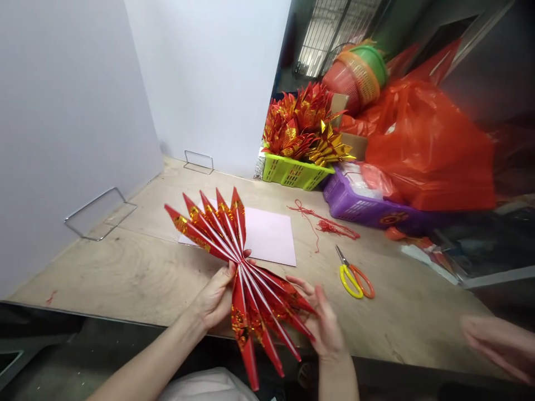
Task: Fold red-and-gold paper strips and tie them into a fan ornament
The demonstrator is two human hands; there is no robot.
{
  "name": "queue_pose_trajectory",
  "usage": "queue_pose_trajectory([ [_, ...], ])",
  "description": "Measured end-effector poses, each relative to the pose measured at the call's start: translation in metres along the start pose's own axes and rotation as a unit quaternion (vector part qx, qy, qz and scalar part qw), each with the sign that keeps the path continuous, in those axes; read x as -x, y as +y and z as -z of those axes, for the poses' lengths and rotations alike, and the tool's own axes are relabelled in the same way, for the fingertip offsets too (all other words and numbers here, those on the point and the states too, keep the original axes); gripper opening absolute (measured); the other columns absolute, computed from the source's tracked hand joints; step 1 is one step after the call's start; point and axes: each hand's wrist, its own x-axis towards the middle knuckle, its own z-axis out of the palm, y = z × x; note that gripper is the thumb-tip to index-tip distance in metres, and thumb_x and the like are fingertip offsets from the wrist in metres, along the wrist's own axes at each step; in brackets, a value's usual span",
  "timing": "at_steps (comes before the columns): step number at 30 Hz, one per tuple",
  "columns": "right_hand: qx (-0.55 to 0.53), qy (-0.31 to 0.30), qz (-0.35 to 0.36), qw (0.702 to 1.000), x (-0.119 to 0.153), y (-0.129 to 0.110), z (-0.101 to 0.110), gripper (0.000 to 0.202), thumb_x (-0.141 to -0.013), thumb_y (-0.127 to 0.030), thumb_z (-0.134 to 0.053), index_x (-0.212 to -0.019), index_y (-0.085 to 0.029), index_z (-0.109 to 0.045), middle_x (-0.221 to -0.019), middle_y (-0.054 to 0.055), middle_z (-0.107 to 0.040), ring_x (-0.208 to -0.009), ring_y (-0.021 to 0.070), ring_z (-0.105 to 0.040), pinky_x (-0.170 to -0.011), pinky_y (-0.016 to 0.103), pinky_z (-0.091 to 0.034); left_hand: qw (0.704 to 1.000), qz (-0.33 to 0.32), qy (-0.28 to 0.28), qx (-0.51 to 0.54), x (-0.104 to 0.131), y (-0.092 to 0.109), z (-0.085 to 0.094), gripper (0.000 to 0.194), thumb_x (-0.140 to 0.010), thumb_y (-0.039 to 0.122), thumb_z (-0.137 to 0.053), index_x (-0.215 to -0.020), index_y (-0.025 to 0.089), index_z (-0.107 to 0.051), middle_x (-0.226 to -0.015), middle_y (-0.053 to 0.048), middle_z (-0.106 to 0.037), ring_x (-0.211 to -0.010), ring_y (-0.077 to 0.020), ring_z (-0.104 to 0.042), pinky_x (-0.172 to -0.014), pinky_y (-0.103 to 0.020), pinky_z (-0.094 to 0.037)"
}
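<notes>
A red pleated paper fan ornament (pixel 267 312) with gold print is pinched in at its middle, where red string ties it, and flares out at both ends. My left hand (pixel 217 295) grips it at this tied waist, thumb in front and fingertips showing behind. Around the right edge of the lower flare curls my right hand (pixel 324 320), its fingers partly behind the folds and slightly blurred. Beneath the ornament's upper flare, a pale pink sheet (pixel 271 236) lies on the wooden table (pixel 167 278).
Scissors (pixel 353 275) with yellow and orange handles lie at right, near red string (pixel 330 223). Behind stand a green basket (pixel 292 171) of red and gold paper ornaments and a purple basket (pixel 355 197). Another person's hand (pixel 497 340) is at far right. Wire stands (pixel 100 214) line the left.
</notes>
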Motion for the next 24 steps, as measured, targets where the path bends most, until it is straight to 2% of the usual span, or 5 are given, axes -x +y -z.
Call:
queue_pose_trajectory([
  [10, 0.218, 0.119, 0.240, 0.938, 0.048, 0.037, -0.016, 0.051, -0.098, -0.057, -0.027, -0.113, -0.028, -0.066, -0.106, 0.008, -0.073, -0.090, 0.0248, -0.072, -0.082, 0.051, -0.058, 0.999, 0.011, 0.009, 0.052, 0.006, -0.034, 0.011, 0.034, -0.079, 0.016, -0.073, -0.113, 0.015, -0.069, -0.111, -0.007, -0.073, -0.117, -0.0240, -0.060, -0.115, -0.040, -0.032],
  [17, 0.807, 0.136, 0.562, 0.124, 0.082, 0.003, -0.007, 0.037, -0.100, -0.022, -0.030, -0.119, -0.020, -0.061, -0.119, 0.001, -0.068, -0.112, 0.0052, -0.062, -0.078, 0.011, -0.053, 0.998, 0.010, 0.030, 0.052, 0.003, -0.057, 0.007, 0.041, -0.078, 0.014, -0.072, -0.119, 0.018, -0.065, -0.105, -0.006, -0.074, -0.116, -0.0243, -0.060, -0.113, -0.040, -0.035],
  [20, 0.738, 0.057, 0.569, -0.358, 0.072, -0.021, -0.002, 0.040, -0.095, -0.013, -0.043, -0.134, -0.017, -0.049, -0.132, 0.004, -0.061, -0.125, 0.0075, -0.052, -0.082, 0.009, -0.050, 0.998, 0.006, 0.042, 0.051, 0.000, -0.063, 0.005, 0.039, -0.080, 0.015, -0.070, -0.118, 0.018, -0.065, -0.109, -0.006, -0.072, -0.117, -0.0245, -0.060, -0.113, -0.039, -0.036],
  [22, 0.715, 0.019, 0.560, -0.418, 0.054, -0.020, -0.007, 0.041, -0.091, -0.013, -0.049, -0.132, -0.017, -0.051, -0.129, 0.004, -0.063, -0.123, 0.0103, -0.055, -0.083, 0.014, -0.053, 0.997, 0.002, 0.050, 0.059, -0.002, -0.066, 0.005, 0.036, -0.081, 0.014, -0.069, -0.117, 0.018, -0.065, -0.113, -0.007, -0.071, -0.118, -0.0244, -0.059, -0.113, -0.039, -0.036],
  [24, 0.772, -0.008, 0.596, -0.221, 0.033, -0.005, -0.012, 0.035, -0.089, -0.008, -0.051, -0.120, -0.022, -0.060, -0.117, -0.001, -0.068, -0.113, 0.0080, -0.062, -0.083, 0.016, -0.053, 0.996, -0.002, 0.058, 0.069, -0.004, -0.068, 0.005, 0.033, -0.082, 0.014, -0.067, -0.115, 0.017, -0.066, -0.115, -0.007, -0.070, -0.120, -0.0240, -0.058, -0.113, -0.039, -0.035],
])
